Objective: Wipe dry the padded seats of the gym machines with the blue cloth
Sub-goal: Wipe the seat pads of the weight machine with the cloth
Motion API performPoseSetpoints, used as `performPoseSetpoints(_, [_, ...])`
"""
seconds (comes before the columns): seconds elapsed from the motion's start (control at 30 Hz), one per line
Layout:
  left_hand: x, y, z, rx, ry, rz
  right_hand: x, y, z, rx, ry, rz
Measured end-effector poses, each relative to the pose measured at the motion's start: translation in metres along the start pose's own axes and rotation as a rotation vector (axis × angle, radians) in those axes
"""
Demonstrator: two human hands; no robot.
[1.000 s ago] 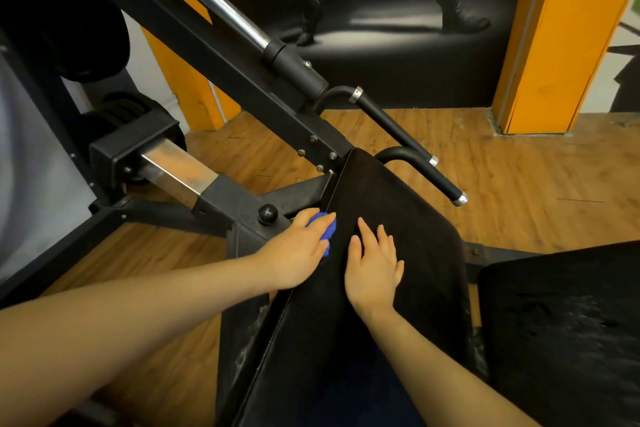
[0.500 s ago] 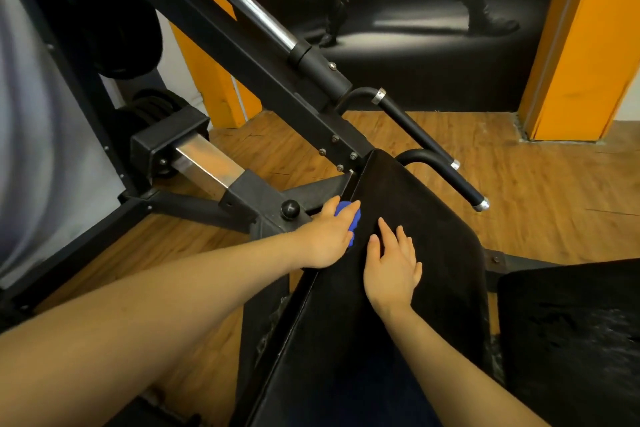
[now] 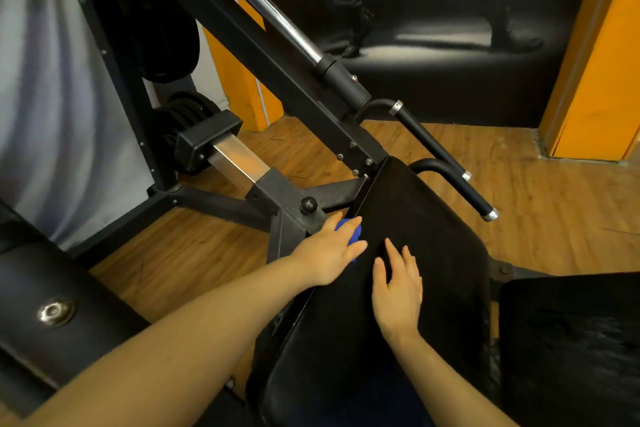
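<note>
A long black padded seat (image 3: 426, 229) slopes away from me in the middle of the view. My left hand (image 3: 329, 250) lies over the blue cloth (image 3: 353, 234) at the pad's left edge; only a small blue patch shows beneath the fingers. My right hand (image 3: 398, 284) rests flat on the pad just right of it, fingers straight and slightly spread. A second black pad (image 3: 571, 343) with wet streaks sits at the lower right.
The machine's black frame (image 3: 277, 55) and chrome bar (image 3: 263, 3) run diagonally above the pad. Two black handles (image 3: 460, 184) jut out at its right. Weight plates (image 3: 187, 107) sit at left, another black pad (image 3: 52, 308) at lower left. Wooden floor lies all around.
Both hands stay in the same place on the pad's left part, the left hand still over the cloth. My head has moved, so the machine frame sits lower and further right.
</note>
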State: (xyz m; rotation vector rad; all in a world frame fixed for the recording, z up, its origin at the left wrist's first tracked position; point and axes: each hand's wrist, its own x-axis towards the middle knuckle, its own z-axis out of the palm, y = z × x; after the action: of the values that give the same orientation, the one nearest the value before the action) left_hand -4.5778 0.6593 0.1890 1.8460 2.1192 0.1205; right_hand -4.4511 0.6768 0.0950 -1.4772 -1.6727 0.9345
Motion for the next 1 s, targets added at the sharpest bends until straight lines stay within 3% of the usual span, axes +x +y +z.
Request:
performPoseSetpoints(0.63, [-0.068,-0.001,0.025,0.108,0.139,-0.040,-0.046,-0.006,0.000,-0.057,-0.037,0.002])
performPoseSetpoints(1.0, [-0.027,0.003,0.016,0.053,0.141,-0.009,-0.077,-0.008,-0.003,-0.048,-0.067,-0.005])
